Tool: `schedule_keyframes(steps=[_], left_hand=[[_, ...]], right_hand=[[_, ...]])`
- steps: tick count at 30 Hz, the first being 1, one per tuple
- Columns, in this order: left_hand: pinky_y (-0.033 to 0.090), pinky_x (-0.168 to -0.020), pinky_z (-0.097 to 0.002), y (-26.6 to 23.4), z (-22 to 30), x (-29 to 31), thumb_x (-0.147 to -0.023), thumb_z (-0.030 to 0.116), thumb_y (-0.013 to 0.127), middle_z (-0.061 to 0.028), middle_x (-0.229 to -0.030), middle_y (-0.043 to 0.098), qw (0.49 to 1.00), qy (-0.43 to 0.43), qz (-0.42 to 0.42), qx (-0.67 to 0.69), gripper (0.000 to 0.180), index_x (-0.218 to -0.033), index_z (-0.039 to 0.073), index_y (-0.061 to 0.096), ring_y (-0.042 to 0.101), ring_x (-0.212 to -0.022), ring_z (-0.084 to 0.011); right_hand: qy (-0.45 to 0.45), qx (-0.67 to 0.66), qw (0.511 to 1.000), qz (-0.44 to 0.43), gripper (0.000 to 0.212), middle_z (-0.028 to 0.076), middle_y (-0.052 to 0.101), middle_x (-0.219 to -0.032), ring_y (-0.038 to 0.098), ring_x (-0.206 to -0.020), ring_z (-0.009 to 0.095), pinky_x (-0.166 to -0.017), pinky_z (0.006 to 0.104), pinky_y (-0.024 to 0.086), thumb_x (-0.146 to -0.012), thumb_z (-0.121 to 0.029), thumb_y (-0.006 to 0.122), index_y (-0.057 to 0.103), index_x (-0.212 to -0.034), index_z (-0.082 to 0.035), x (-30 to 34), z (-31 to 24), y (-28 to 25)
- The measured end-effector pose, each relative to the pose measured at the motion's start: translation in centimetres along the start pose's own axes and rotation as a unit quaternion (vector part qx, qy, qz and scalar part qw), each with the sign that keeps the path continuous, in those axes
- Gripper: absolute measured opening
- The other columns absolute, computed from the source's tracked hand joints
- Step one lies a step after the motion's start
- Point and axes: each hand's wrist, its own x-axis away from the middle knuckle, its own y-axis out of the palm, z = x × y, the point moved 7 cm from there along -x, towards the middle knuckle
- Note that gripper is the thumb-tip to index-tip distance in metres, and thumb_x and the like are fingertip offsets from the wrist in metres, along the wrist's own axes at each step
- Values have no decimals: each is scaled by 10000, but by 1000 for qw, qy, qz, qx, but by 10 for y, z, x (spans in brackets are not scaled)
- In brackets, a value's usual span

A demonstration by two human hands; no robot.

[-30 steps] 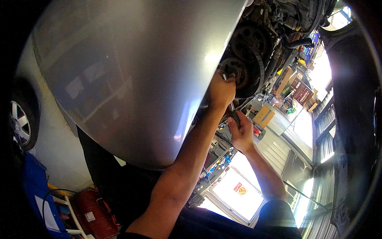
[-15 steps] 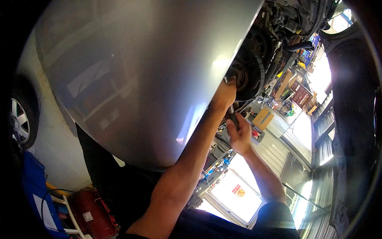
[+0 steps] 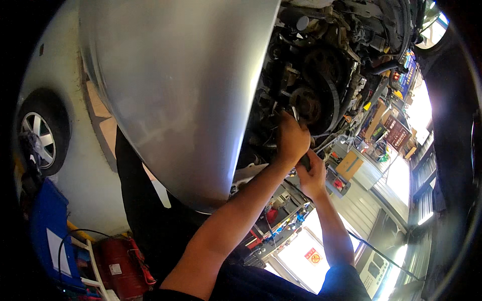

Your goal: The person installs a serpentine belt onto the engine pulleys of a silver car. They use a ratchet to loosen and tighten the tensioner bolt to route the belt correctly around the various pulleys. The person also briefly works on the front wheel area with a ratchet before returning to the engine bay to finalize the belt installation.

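At nine o'clock in the head view a car wheel (image 3: pixel 42 131) with a silver rim sits against the pale floor, and below it, toward seven o'clock, stand a blue cabinet (image 3: pixel 47 233) and a red cylinder (image 3: pixel 114 266). The broad silver body panel (image 3: pixel 175 90) fills the middle left, from twelve o'clock down to the centre.

Just right of centre the left hand (image 3: pixel 291 140) is raised into the exposed engine, its grip closed around a slim metal tool (image 3: pixel 295 114) whose tip points up at the toothed pulley (image 3: pixel 307 104). A black belt (image 3: pixel 332 98) loops around that pulley and on up toward a larger gear at one o'clock. Just beside and below it, toward four o'clock of the left hand, the right hand (image 3: pixel 312 175) has its grip wrapped on the dark handle (image 3: pixel 304 161) of a tool; what the working end meets is hidden behind the left hand.

Against the frames a second back, the view has swung so that the engine opening now sits higher and wider, and the two hands have drawn closer, nearly touching. The work at the pulley looks to be in mid-effort, both hands bearing on one spot.

At three o'clock, shelves with boxes (image 3: pixel 386 130) stand before bright windows.
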Motion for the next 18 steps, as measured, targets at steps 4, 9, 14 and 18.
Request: schedule_keyframes(steps=[4, 9, 14, 18], left_hand=[[534, -917, -533, 5, -8, -1, -917, 86, 617, -411, -1108, 633, 997, -51, -62, 20, 468, -1256, -201, 471, 643, -1055, -552], [539, -896, -534, 6, -17, 0, -900, 88, 652, -396, -1112, 641, 999, -3, -23, -41, 511, -1285, -191, 463, 657, -1042, -530], [549, -760, -554, 11, -12, -2, -902, 115, 668, -336, -1025, 676, 997, 51, -40, -49, 347, -1169, -84, 570, 699, -902, -498], [527, -872, -542, 20, -36, -15, -897, 105, 646, -337, -1095, 661, 992, 46, -86, -83, 352, -1193, -70, 571, 649, -1028, -522]], right_hand=[[22, -3, 999, -31, 269, 64, 679, -791, 592, -712, 138, -669, 326, 484, -936, -206, 675, 653, -1077, 21, -2, 17, -10], [50, 19, 989, 138, 363, 96, 692, -786, 632, -703, 132, -672, 310, 514, -947, -279, 780, 639, -1045, 40, -29, -2, -71], [-6, 63, 977, 203, 335, 111, 708, -716, 671, -628, 181, -608, 344, 525, -903, -248, 818, 654, -993, 30, -50, -2, -76], [-22, 126, 972, 197, 276, 120, 711, -671, 673, -554, 213, -564, 353, 520, -905, -214, 806, 671, -953, 22, -54, -6, -77]])
